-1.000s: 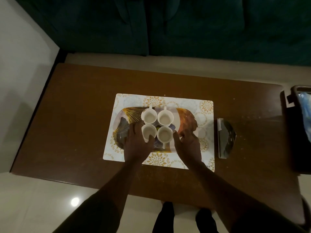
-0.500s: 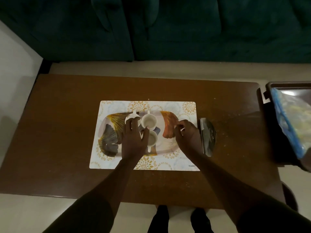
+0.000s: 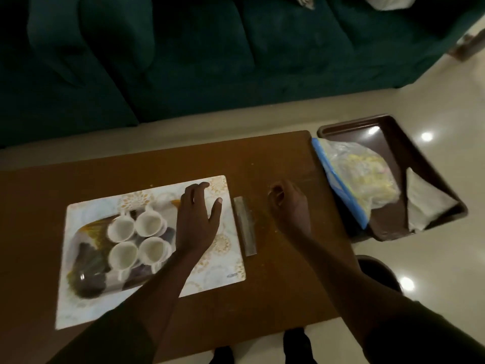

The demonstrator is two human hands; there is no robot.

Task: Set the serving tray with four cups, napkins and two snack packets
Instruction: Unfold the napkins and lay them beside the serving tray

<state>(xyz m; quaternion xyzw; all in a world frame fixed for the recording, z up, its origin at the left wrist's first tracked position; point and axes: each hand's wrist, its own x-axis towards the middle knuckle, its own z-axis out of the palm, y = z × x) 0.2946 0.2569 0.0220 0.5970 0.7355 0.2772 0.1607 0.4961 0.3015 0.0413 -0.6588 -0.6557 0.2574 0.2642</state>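
Brown table (image 3: pixel 39 206) has slid left in my view; four cups (image 3: pixel 136 240) now cluster untouched on the serving tray (image 3: pixel 86 282). My left hand (image 3: pixel 196 222) has lifted off, fingers spread; my right hand (image 3: pixel 288 206) has moved right, fingers curled, empty.

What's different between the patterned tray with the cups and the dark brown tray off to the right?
The patterned tray sits on a placemat on the wooden table and carries four white cups. The dark brown tray sits past the table's right end, plain and glossy, holding a clear bag and a folded cloth, no cups. Both lie flat with raised rims.
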